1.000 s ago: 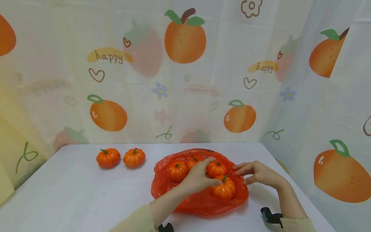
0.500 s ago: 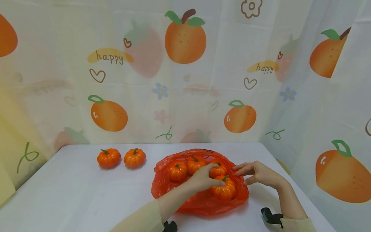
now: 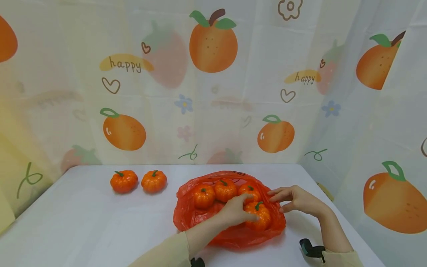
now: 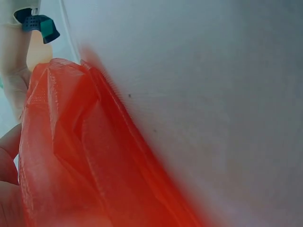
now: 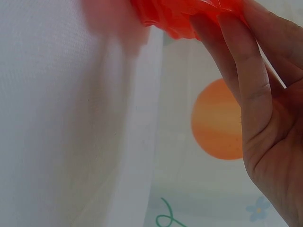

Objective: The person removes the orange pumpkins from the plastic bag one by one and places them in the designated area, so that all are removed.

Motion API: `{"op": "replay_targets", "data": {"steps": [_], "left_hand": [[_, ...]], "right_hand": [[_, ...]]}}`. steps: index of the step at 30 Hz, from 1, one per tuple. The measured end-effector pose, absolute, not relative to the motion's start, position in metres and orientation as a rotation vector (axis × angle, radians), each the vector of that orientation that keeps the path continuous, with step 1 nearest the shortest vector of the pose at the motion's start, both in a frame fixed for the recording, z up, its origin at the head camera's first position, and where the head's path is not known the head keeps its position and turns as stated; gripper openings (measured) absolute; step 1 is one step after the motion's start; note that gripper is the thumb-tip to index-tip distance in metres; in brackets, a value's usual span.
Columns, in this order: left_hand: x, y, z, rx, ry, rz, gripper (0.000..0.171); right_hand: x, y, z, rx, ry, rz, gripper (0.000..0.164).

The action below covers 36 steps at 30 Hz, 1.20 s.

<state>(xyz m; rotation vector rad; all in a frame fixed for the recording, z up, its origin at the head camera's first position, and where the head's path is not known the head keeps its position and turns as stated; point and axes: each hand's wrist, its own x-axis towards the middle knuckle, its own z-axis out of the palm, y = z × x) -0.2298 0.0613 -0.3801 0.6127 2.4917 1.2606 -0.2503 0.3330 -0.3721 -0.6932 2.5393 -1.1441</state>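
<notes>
In the head view a red plastic bag (image 3: 233,237) lies with its mouth open, holding several small orange pumpkins with green stems. My left hand (image 3: 235,212) reaches into it, thumb and fingers curved around the left side of the front-right pumpkin (image 3: 263,218). Behind those fingers is another pumpkin (image 3: 248,190), partly covered. My right hand (image 3: 300,200) pinches the bag's right rim; the right wrist view shows its fingertips against the plastic. In the left wrist view, the bag's side (image 4: 94,142) hides most of my left hand.
Two more pumpkins, one at the far left (image 3: 124,181) and one beside it (image 3: 154,181), sit on the white table (image 3: 100,222). A fruit-print curtain (image 3: 233,104) hangs behind and to the right.
My left hand has moved down and toward the front-right pumpkin, uncovering the back-middle one. My right hand stays at the bag's rim.
</notes>
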Motion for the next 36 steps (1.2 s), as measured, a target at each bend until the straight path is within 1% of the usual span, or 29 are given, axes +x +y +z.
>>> {"op": "replay_targets", "data": {"steps": [21,30,36], "left_hand": [[-0.230,0.063,-0.391,0.604,2.483,1.219,0.071],[-0.229,0.063,-0.392,0.608,2.490,1.230,0.067],[-0.229,0.063,-0.393,0.594,2.509,1.257,0.057]], "right_hand": [[-0.250,0.332,-0.371,-0.718,2.488,-1.188,0.036],[-0.250,0.332,-0.372,-0.724,2.493,-1.181,0.036],[-0.251,0.332,-0.372,-0.729,2.498,-1.179,0.036]]}}
